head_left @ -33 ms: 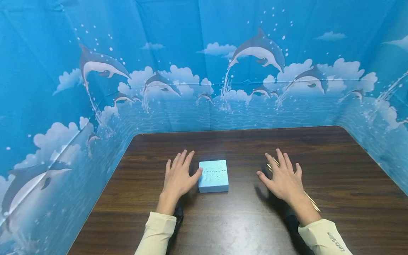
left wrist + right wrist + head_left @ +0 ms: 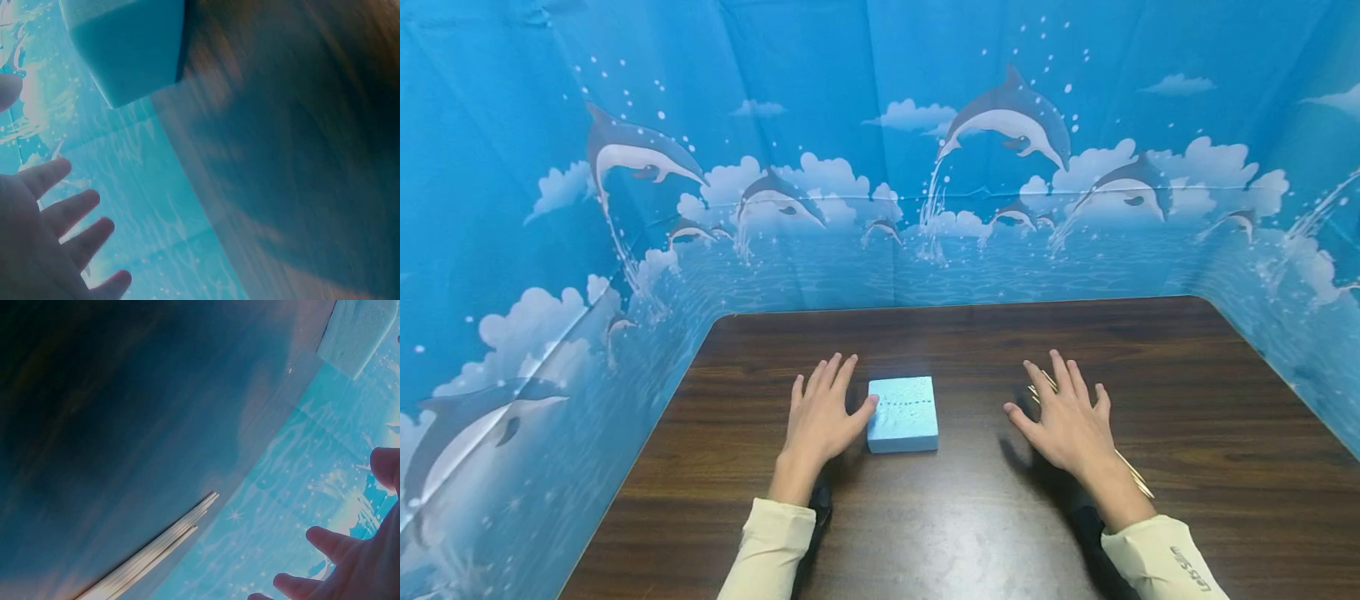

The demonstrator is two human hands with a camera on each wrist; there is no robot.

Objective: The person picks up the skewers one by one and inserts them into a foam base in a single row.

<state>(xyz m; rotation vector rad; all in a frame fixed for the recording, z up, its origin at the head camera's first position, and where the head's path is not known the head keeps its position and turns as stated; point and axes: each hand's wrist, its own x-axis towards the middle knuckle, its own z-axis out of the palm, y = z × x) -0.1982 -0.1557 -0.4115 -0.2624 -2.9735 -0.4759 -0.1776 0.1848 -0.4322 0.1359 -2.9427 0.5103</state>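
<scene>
Pale blue block (image 2: 902,417): on the surface (image 2: 955,525), between the left hand (image 2: 822,421) and the right hand (image 2: 1070,427), nearer the left; a row of small dark marks crosses its pitted top.
Left hand: raised just beside the block, fingers spread wide; its thumb overlaps the block's edge in the head view, while the left wrist view shows a gap.
Right hand: raised, fingers fanned wide, above some thin pale sticks (image 2: 1134,475).
Sticks: lying side by side on the surface, partly hidden by the right hand.
Backdrop (image 2: 820,75): blue cloth printed with leaping dolphins.
</scene>
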